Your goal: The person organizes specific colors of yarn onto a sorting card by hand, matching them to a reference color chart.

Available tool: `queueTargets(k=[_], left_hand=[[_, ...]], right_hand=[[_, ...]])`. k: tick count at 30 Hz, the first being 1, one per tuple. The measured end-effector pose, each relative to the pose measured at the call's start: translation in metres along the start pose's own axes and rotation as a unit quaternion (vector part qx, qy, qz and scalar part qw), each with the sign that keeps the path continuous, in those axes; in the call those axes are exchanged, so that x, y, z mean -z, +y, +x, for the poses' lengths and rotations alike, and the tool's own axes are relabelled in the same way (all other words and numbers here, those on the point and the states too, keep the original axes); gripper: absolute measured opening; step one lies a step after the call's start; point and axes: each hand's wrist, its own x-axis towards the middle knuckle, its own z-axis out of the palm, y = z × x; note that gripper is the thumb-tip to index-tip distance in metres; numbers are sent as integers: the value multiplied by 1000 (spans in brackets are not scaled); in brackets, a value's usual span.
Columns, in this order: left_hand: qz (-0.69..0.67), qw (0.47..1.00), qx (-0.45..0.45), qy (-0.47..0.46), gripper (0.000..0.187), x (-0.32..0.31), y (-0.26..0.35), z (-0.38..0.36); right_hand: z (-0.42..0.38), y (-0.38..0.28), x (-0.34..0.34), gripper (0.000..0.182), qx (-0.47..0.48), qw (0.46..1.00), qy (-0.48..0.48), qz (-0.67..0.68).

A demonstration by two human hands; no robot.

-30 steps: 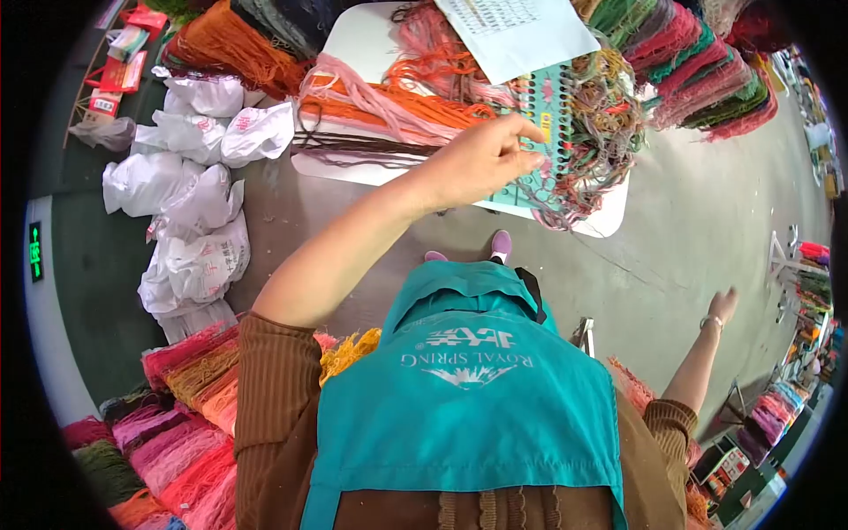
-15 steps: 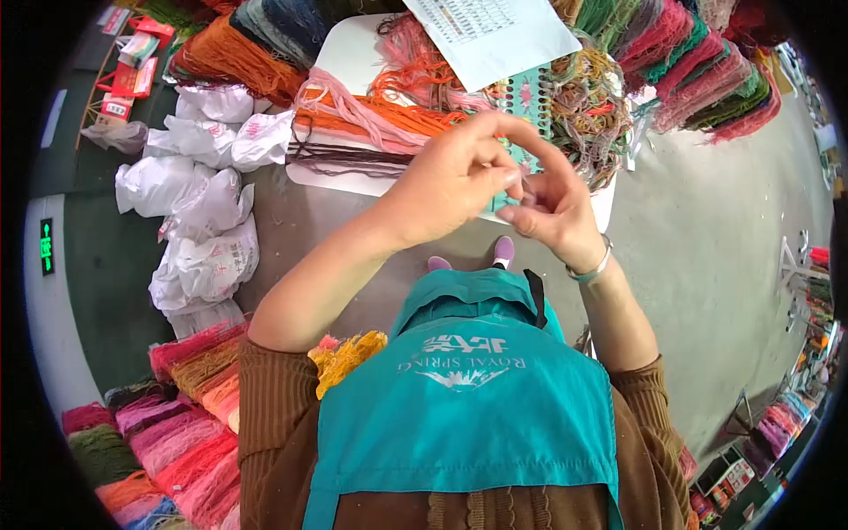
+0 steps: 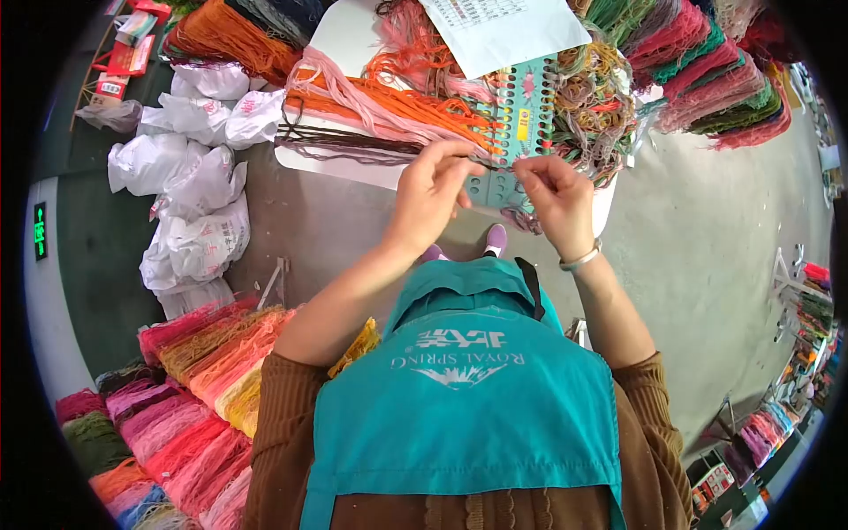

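Note:
My left hand (image 3: pixel 430 193) is at the lower edge of the green card with punched holes (image 3: pixel 523 99), its fingers pinched together near the ends of dark threads (image 3: pixel 340 141). To the right, my right hand (image 3: pixel 558 199) has thumb and forefinger pinched over the card's lower right part. A thin dark strand seems to run between the two hands, too fine to follow fully. Orange threads (image 3: pixel 415 104) and pink threads (image 3: pixel 340 88) lie left of the card, their ends at its holes. A small bundle of greyish purple thread (image 3: pixel 521 219) hangs below the card.
A printed sheet (image 3: pixel 508 35) covers the card's top. Tangled multicoloured threads (image 3: pixel 594 106) lie right of it on the white table (image 3: pixel 389 177). White bags (image 3: pixel 208 238) are piled at the left. Coloured skeins (image 3: pixel 194 415) fill the lower left, and more skeins (image 3: pixel 698 79) hang at the upper right.
My hands have moved apart and down from where they met above the card. More of the card and its yellow label shows. The view has shifted slightly.

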Motion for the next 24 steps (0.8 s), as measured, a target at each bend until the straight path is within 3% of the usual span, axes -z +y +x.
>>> queueTargets(k=[3, 7, 16, 22, 24], left_hand=[[-56, 990, 127, -22, 34, 10, -21, -5], [-76, 978, 189, -47, 39, -4, -33, -6], [-71, 987, 138, -44, 20, -22, -44, 5], [-151, 968, 194, -45, 14, -30, -50, 24], [-78, 977, 193, -44, 14, -29, -50, 28]], right_hand=[[9, 26, -3, 14, -12, 999, -24, -26], [9, 50, -10, 12, 3, 997, -27, -69], [8, 62, -6, 8, 4, 999, -28, -25], [7, 63, -5, 6, -19, 998, -40, 51], [8, 63, -5, 7, -25, 996, -51, 67]])
